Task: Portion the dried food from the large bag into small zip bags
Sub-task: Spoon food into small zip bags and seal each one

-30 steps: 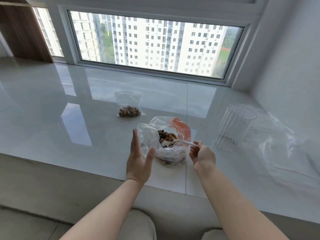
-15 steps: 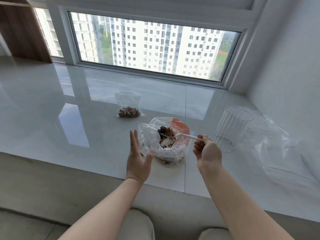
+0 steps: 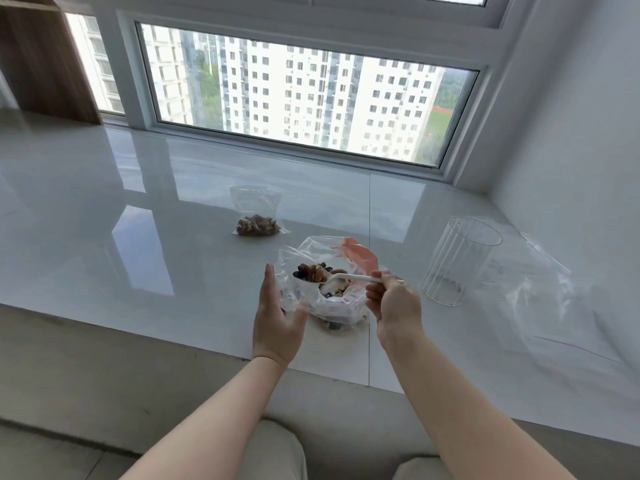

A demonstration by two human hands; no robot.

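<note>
The large clear bag (image 3: 332, 303) with a red patch sits open on the white sill, dried food inside. My right hand (image 3: 394, 303) grips a white plastic spoon (image 3: 349, 277), lifted above the bag's mouth and heaped with nuts and dried fruit (image 3: 313, 273). My left hand (image 3: 277, 317) rests flat against the bag's left side, fingers straight, thumb against the plastic. A small zip bag (image 3: 257, 216) holding a portion of dried food lies behind the large bag.
A clear ribbed plastic cup (image 3: 457, 261) stands to the right. Empty clear zip bags (image 3: 547, 306) lie beyond it near the white wall. The glossy sill (image 3: 138, 237) ends in a front edge close to my knees. A window runs along the back.
My right hand has raised the spoon out of the food, loaded, and moved it up and slightly right. My left hand stayed beside the bag.
</note>
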